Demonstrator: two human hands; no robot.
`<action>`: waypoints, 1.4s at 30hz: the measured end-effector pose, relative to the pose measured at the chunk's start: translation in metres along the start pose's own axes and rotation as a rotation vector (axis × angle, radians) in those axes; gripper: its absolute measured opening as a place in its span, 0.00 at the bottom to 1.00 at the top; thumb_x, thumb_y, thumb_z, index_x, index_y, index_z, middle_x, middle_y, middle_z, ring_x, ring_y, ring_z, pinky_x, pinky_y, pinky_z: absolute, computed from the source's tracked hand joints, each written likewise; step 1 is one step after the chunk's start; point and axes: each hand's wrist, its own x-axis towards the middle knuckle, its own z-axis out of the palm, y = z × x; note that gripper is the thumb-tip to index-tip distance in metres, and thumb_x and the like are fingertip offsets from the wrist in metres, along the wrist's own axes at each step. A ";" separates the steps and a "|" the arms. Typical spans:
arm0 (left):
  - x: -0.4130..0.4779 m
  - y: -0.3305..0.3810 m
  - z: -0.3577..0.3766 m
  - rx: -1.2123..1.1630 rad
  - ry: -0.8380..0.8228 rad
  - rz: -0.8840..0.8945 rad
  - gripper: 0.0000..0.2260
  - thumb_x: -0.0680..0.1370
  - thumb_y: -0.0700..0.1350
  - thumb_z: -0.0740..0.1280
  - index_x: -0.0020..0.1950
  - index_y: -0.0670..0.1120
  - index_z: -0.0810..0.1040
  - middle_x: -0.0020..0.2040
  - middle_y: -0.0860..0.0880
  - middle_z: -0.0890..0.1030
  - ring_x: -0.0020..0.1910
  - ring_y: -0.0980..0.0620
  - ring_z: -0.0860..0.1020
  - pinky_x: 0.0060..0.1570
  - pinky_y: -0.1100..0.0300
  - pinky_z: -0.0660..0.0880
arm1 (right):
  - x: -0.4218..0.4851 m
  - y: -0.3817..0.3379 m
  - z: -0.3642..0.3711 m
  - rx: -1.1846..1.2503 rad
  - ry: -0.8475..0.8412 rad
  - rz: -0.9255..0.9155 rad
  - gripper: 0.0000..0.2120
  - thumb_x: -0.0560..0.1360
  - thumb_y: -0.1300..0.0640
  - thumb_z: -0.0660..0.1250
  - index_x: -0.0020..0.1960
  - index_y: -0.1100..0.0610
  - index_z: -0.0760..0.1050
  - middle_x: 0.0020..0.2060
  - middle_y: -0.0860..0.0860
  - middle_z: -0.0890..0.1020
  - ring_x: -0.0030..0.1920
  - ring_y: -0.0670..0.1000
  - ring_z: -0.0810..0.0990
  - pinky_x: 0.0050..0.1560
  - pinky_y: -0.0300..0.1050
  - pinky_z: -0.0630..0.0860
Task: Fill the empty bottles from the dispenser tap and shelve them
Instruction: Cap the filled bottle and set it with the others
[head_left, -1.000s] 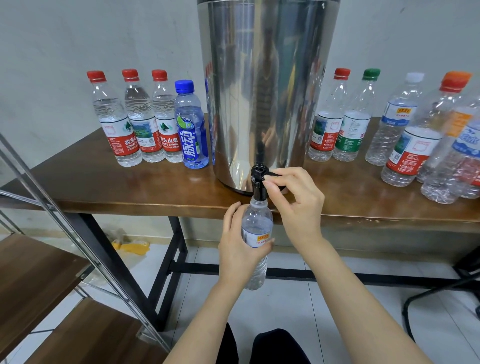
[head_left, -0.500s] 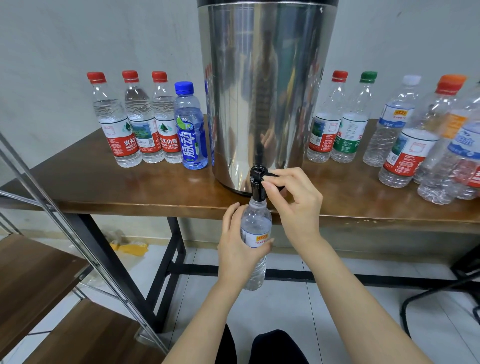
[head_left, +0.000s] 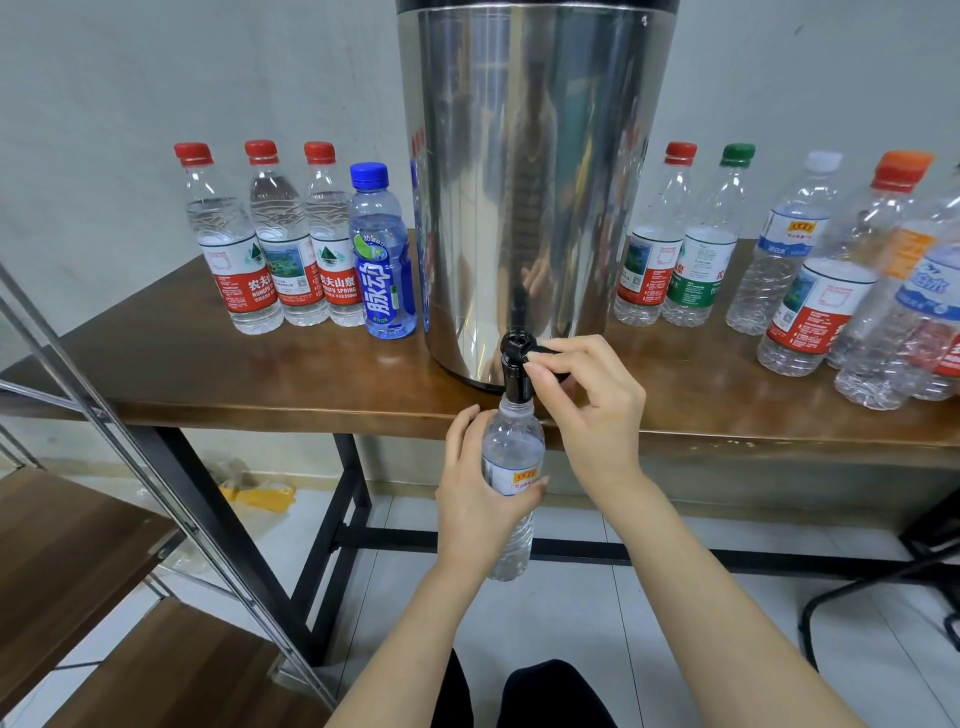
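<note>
Left grip (head_left: 480, 512) is wrapping round the clear bottle (head_left: 511, 441), holding it upright in front of the counter (head_left: 208, 374) edge, its open mouth sitting right under the black tap (head_left: 514, 374). Right grip (head_left: 592, 410) is pinching the tap lever (head_left: 544, 349) at the foot of the steel dispenser (head_left: 535, 182). Capped bottles (head_left: 291, 234) are standing on the counter either side of it.

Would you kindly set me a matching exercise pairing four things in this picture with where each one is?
Things: 1 blue-capped bottle; 2 green-capped bottle; 3 uncapped bottle; 4 tap handle.
Places: A pinched by the right hand; B on the table, left of the dispenser; C held by the left hand under the tap; D on the table, right of the dispenser.
Pairs: 1-B, 2-D, 3-C, 4-A.
</note>
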 end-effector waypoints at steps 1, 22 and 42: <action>0.000 0.000 0.000 0.001 0.003 -0.001 0.37 0.64 0.43 0.82 0.64 0.64 0.64 0.71 0.57 0.66 0.61 0.78 0.65 0.53 0.83 0.64 | 0.000 0.000 0.001 0.005 0.002 0.003 0.08 0.76 0.58 0.69 0.47 0.62 0.84 0.46 0.55 0.82 0.48 0.44 0.79 0.45 0.34 0.74; 0.000 -0.001 0.001 -0.003 0.007 -0.012 0.37 0.65 0.44 0.81 0.63 0.66 0.64 0.72 0.57 0.66 0.61 0.77 0.65 0.52 0.82 0.64 | 0.001 0.000 0.001 -0.002 0.016 0.000 0.09 0.76 0.57 0.69 0.47 0.62 0.84 0.46 0.55 0.82 0.46 0.44 0.79 0.42 0.35 0.74; 0.000 -0.002 0.000 -0.009 0.002 -0.029 0.37 0.65 0.45 0.81 0.63 0.66 0.64 0.71 0.58 0.65 0.62 0.76 0.66 0.53 0.82 0.65 | 0.073 -0.030 0.009 -0.438 -0.414 -0.186 0.19 0.76 0.42 0.62 0.44 0.58 0.79 0.37 0.51 0.79 0.39 0.53 0.78 0.38 0.53 0.77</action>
